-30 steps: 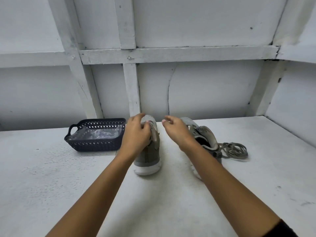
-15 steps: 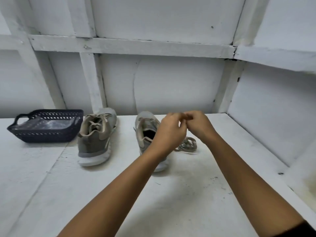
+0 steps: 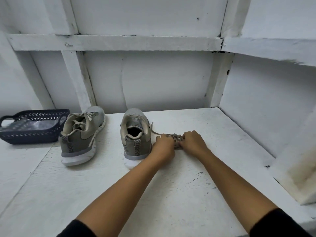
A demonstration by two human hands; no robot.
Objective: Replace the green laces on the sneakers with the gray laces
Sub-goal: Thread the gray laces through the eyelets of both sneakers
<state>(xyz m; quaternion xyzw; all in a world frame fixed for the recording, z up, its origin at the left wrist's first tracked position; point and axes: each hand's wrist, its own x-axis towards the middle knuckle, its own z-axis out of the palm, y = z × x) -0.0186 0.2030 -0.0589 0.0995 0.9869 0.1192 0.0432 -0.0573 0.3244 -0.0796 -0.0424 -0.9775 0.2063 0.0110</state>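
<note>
Two grey-green sneakers stand on the white table, heels toward me. The left sneaker (image 3: 80,135) has a lace through its eyelets. The right sneaker (image 3: 136,134) has an open throat with no lace showing. Just right of it lies a bundled lace (image 3: 177,140) on the table, one end trailing toward the shoe. My left hand (image 3: 163,147) and my right hand (image 3: 194,141) both rest on the table and pinch this bundle from either side, hiding most of it.
A dark blue plastic basket (image 3: 10,137) with a clear plastic bag inside stands at the far left, touching the left sneaker. White walls with wooden battens close the back and right; a white block (image 3: 294,177) sits at the right edge.
Both hands dropped from mid-air down to the table and took hold of the lace bundle beside the right sneaker. The camera view shifted slightly.
</note>
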